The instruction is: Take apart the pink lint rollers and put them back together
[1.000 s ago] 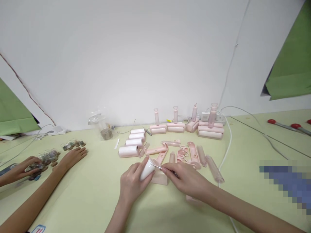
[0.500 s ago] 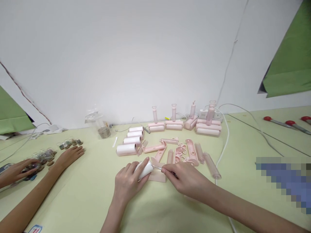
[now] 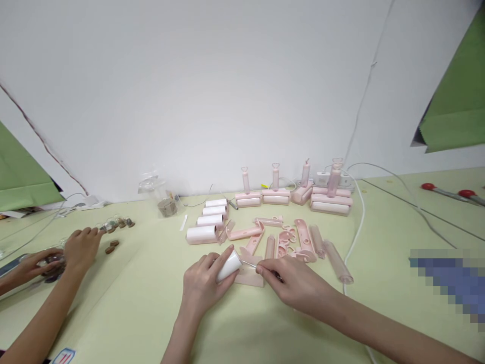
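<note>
My left hand [image 3: 206,279] wraps around a white lint roller refill [image 3: 229,266], tilted with one end toward the right. In my right hand [image 3: 290,278] is a thin metal tool [image 3: 248,264], pinched near its dark handle. Its tip is at the roll's right end; whether it touches the edge cannot be made out. Just beyond my hands lies a flat pale pink piece [image 3: 250,279], partly covered. Around it are pink plastic roller frames [image 3: 244,232], a sheet of small pink parts [image 3: 285,242] and clear pink tubes [image 3: 338,260].
Several white rolls [image 3: 201,234] stand in a row at centre left. Assembled pink lint rollers [image 3: 276,196] line the wall beside a power strip [image 3: 322,178]. A white cable [image 3: 359,222] crosses the right side. At left, a co-worker's hands [image 3: 81,247] handle small glass-domed items [image 3: 119,222].
My hands keep the same hold on the roll and the tool, while the whole view shifts slightly. The co-worker's nearer hand has moved left and lifted, uncovering small brown pieces.
</note>
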Available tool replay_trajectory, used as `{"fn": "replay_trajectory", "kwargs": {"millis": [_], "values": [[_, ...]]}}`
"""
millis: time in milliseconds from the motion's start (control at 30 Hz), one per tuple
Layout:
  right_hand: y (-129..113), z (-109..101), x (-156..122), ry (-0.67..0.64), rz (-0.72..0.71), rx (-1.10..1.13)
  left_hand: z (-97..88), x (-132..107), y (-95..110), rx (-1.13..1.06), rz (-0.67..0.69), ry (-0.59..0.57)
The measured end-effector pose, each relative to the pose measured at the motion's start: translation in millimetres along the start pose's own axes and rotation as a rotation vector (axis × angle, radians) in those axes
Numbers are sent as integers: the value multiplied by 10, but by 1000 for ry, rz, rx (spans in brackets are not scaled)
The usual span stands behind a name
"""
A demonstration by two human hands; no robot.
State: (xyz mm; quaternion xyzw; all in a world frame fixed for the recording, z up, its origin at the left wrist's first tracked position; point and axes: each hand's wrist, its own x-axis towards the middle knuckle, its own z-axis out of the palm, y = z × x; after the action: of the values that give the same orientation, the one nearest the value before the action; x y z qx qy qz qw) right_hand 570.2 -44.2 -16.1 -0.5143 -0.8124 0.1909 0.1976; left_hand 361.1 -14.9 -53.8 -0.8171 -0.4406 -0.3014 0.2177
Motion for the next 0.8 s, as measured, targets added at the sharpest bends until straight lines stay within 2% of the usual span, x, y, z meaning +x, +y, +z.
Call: {"fn": "replay_trajectory", "kwargs": {"millis": [133,300,433,533,667,800], "values": [[-16,6,-9,5,-5,-33,-9,4,2,14,20,-8],[37,36,8,-16,-4,-64,-45,14,1,-38,2,-70],[121,44,72,-63,62,-86,-86,4,-28,-107,-5,-122],[126,11,87,-80,69,-23,-78,-17,-54,-81,-18,-121],[70,-10,50,-97,10,111,-44,-36,-71,-74,-37,-126],[46,24,28,-88,-14,111,-43,-21,-57,-93,-40,-131]]}}
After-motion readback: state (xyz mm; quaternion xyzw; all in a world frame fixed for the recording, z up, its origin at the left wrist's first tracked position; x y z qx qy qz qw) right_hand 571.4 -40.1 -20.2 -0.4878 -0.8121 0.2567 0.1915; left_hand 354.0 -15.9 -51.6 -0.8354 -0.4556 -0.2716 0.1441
